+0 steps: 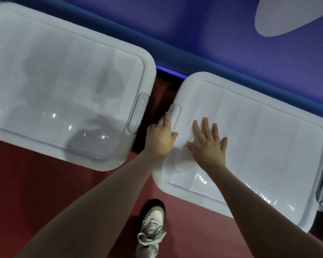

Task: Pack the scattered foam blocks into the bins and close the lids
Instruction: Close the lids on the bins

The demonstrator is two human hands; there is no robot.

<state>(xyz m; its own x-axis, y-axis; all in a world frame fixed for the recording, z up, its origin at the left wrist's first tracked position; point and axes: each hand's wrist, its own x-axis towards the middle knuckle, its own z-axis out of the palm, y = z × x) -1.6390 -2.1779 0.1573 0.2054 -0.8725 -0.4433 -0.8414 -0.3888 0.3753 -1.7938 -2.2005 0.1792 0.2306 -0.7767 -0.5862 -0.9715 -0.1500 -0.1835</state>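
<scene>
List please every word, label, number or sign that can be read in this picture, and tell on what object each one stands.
None: no readable text appears anywhere.
Blue wall: only pale shapes, cut off by the frame edge; no letters can be made out.
Left bin lid and right bin lid: plain, no label visible.
Latch on the left lid: small moulded marks, not text.
Shoe: no brand legible.

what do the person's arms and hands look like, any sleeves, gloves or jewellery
Both arms are bare up to the frame edge, with no sleeves in view. The left hand and right hand wear no gloves, and no rings, watch or bracelets show on the fingers or wrists. No markings are visible on either forearm.
</scene>
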